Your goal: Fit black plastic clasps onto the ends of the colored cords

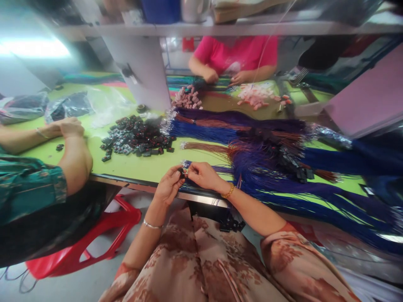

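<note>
My left hand pinches a small black connector at the near edge of the green table. My right hand is closed just beside it, pinching thin blue wires whose tips meet the connector. Those wires run right into big bundles of blue, purple and brown wires spread over the table. A pile of loose black connectors lies to the left of the bundles, beyond my hands.
A person in a green patterned sleeve sits at my left, arms resting on the table, on a red plastic stool. Across the table a person in a pink shirt works near pink parts. A white post and plastic bags stand behind.
</note>
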`<state>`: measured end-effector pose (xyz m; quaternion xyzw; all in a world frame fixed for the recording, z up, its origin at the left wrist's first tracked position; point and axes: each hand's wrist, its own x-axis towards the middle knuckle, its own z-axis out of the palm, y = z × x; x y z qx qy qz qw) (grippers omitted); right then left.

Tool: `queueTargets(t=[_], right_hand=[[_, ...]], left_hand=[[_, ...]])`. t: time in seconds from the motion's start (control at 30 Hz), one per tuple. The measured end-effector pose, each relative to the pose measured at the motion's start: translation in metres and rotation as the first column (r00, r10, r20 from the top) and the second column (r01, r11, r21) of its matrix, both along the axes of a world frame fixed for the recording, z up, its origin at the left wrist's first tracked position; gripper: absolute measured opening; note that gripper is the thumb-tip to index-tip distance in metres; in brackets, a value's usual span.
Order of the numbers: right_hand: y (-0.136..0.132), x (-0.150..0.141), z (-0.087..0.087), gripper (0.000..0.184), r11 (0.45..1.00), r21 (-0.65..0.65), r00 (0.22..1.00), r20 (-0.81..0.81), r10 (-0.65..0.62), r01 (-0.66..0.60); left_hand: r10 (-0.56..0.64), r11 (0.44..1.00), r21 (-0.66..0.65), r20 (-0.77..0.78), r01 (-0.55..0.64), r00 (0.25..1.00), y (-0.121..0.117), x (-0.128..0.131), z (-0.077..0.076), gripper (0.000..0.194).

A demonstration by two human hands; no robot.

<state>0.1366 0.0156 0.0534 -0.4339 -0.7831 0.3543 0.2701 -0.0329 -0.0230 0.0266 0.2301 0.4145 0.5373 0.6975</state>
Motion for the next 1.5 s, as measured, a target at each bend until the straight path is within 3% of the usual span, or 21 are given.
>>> queueTargets(t=[0.33, 0.57, 0.8, 0.9, 0.97, 1.07, 1.5], right_hand=[[-0.002, -0.003, -0.001, 0.014, 1.0, -0.007, 1.0, -0.003, 0.01, -0.01], [-0.005, -0.003, -0.001, 0.013, 0.988, 0.062, 0.99, 0.012, 0.142, -0.142], [-0.001, 0.0, 0.001, 0.014, 0.977, 0.099, 0.974, 0.149, 0.171, -0.187], [0.019, 0.012, 0.005, 0.017, 0.989, 0.104, 0.965, 0.25, 0.08, -0.109], [0.033, 0.021, 0.005, 0.015, 0.992, 0.125, 0.913, 0.408, -0.024, -0.03], [0.046, 0.03, 0.002, 0.015, 0.994, 0.107, 0.827, 0.56, -0.035, -0.03], [0.047, 0.038, -0.008, 0.018, 0.985, 0.138, 0.773, 0.635, -0.008, -0.103]], left_hand=[[0.061, 0.997, 0.053, -0.088, -0.057, 0.994, -0.004, 0.008, -0.002, 0.036], [0.152, 0.987, 0.081, -0.19, -0.139, 0.97, -0.009, 0.01, -0.006, 0.039], [0.168, 0.983, 0.107, -0.238, -0.147, 0.957, -0.014, 0.014, -0.005, 0.038], [0.146, 0.988, 0.076, -0.206, -0.133, 0.968, -0.013, 0.011, -0.004, 0.039], [0.146, 0.989, 0.064, -0.192, -0.136, 0.97, -0.011, 0.009, -0.003, 0.038], [0.148, 0.988, 0.062, -0.17, -0.139, 0.974, -0.008, 0.01, -0.002, 0.035], [0.132, 0.991, 0.027, -0.058, -0.13, 0.99, 0.0, 0.029, -0.008, 0.034]])
